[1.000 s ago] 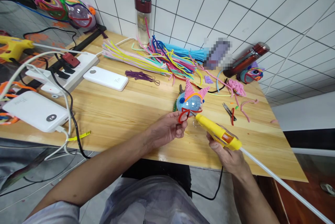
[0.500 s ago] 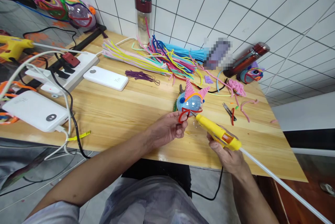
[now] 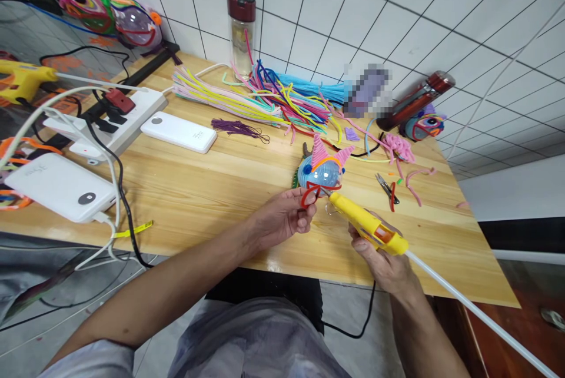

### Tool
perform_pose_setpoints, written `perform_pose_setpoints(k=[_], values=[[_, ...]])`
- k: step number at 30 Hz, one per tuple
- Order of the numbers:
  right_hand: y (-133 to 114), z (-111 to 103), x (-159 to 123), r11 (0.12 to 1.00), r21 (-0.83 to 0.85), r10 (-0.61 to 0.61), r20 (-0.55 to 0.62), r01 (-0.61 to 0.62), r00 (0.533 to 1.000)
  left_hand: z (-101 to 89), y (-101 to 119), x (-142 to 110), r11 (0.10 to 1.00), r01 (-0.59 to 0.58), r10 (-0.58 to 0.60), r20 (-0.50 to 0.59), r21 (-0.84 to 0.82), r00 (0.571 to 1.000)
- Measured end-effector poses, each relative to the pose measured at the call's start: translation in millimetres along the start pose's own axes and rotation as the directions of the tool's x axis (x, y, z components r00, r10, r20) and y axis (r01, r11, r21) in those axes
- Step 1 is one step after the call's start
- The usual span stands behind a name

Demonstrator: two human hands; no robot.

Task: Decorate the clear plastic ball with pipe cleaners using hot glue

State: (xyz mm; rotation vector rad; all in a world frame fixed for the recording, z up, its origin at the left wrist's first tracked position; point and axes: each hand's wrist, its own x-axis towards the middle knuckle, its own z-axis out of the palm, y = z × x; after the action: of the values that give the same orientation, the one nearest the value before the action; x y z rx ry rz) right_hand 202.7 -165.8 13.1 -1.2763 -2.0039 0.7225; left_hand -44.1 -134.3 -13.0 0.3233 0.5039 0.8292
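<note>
My left hand point(image 3: 289, 219) pinches a bent red pipe cleaner point(image 3: 308, 196) between thumb and fingers. Wrapped round the handle of a yellow hot glue gun point(image 3: 362, 218) is my right hand point(image 3: 382, 257); a long clear glue stick point(image 3: 477, 313) runs out of its back end. The gun's metal nozzle points at the red pipe cleaner, touching it or very close. Just behind stands a clear blue ball figure point(image 3: 324, 174) with pink pointed ears, an orange band and red trim. Whether the pipe cleaner touches the figure is hard to tell.
Bundles of coloured pipe cleaners point(image 3: 265, 98) lie along the wall beside a glass bottle point(image 3: 242, 36). Small snips point(image 3: 388, 189) rest at right, near a dark red flask point(image 3: 417, 101). At left are power banks point(image 3: 179, 132), a power strip point(image 3: 128, 122) and loose cables.
</note>
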Motion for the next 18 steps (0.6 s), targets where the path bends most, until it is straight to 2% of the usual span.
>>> perform_pose_setpoints(k=[11, 18], values=[[1, 0, 0, 0.999, -0.009, -0.051, 0.006, 0.051, 0.999, 0.5, 1, -1, 1.0, -0.005, 0.005, -0.002, 0.004, 1.0], [16, -1, -9, 0.993, 0.109, 0.039, -0.003, -0.039, 0.999, 1.2, 0, -1, 1.0, -0.011, 0.011, -0.003, -0.009, 1.0]])
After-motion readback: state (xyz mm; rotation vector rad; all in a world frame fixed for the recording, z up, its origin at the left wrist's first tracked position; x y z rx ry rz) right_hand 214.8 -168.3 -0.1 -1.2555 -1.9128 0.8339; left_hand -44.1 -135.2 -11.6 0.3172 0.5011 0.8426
